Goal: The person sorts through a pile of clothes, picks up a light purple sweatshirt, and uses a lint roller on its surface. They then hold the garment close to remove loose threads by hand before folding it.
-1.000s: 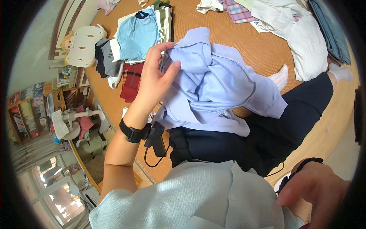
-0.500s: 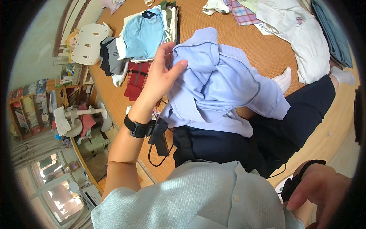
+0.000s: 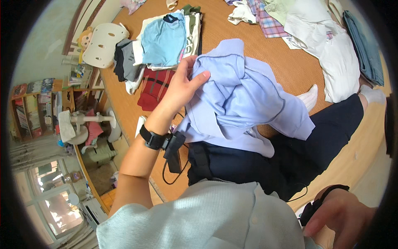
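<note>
A crumpled lavender-blue sweatshirt (image 3: 240, 91) with ribbed bands lies over my lap and the woven mat. At its upper left edge, my left hand (image 3: 186, 81) grips the cloth, thumb on top and fingertips partly hidden behind the fabric. A black strap with a small dark device (image 3: 166, 143) and a cable is on my left wrist. My right hand (image 3: 344, 218) is low at the right, away from the sweatshirt and beside my pale shirt (image 3: 207, 216). It is partly cut off, and its grip does not show.
Beyond my left hand are a clothes stack with a light blue top (image 3: 162, 43), a dark red plaid garment (image 3: 155, 89) and grey clothing (image 3: 128, 62). White garments (image 3: 311, 37) and folded jeans (image 3: 362, 47) lie at far right. My dark-trousered leg (image 3: 331, 128) stretches right.
The whole view has shifted slightly, so the clothes and mat appear lower. My left hand stays at the sweatshirt's edge. The right hand remains low at the right, slightly turned.
</note>
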`<state>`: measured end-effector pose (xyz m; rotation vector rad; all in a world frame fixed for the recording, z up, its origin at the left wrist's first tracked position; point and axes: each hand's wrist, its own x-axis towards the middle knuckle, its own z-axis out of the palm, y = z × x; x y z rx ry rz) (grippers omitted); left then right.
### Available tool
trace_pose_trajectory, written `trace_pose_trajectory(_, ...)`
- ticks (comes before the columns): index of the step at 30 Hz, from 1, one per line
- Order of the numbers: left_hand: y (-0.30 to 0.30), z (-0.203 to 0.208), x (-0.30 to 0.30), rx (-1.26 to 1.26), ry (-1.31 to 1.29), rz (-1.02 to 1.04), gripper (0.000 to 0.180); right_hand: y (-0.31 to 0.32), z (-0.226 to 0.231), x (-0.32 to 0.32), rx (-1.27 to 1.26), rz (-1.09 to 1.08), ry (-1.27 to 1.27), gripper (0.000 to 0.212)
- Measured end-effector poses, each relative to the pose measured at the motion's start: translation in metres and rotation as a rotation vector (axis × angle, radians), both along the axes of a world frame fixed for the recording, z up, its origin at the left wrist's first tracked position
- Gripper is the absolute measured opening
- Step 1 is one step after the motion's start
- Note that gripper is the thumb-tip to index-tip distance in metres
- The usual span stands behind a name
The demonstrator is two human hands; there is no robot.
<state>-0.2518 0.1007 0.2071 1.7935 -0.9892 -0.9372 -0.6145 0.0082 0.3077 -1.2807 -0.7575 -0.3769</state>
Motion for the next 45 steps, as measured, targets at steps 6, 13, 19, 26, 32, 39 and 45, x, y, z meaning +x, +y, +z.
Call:
trace_pose_trajectory(6,-0.001,0.000,0.002,-0.027,0.037,0.032,0.054,-0.001,0.000,0.001,-0.033,-0.029,0.020,0.030)
trace_pose_trajectory(13,-0.020,0.000,0.015,0.039,0.399,-0.059,0.053,0.007,0.003,0.005,-0.073,-0.075,0.061,0.032)
trace_pose_trajectory(19,-0.017,0.000,0.025,0.046,0.424,-0.112,0.031,0.015,0.008,0.005,-0.097,-0.077,0.103,0.034)
trace_pose_trajectory(26,-0.017,0.037,0.009,-0.098,0.431,0.067,0.026,0.020,0.015,0.011,-0.127,-0.119,0.119,0.036)
trace_pose_trajectory(32,0.013,0.060,0.013,-0.105,0.412,0.148,0.047,0.019,0.004,0.030,-0.164,-0.132,0.118,0.037)
trace_pose_trajectory(39,0.037,0.062,0.025,-0.109,0.757,0.176,0.055,0.015,0.006,0.041,-0.267,-0.257,0.188,0.040)
trace_pose_trajectory(45,0.041,0.058,0.029,-0.158,0.999,0.046,0.057,0.004,0.011,0.062,-0.436,-0.531,0.356,0.041)
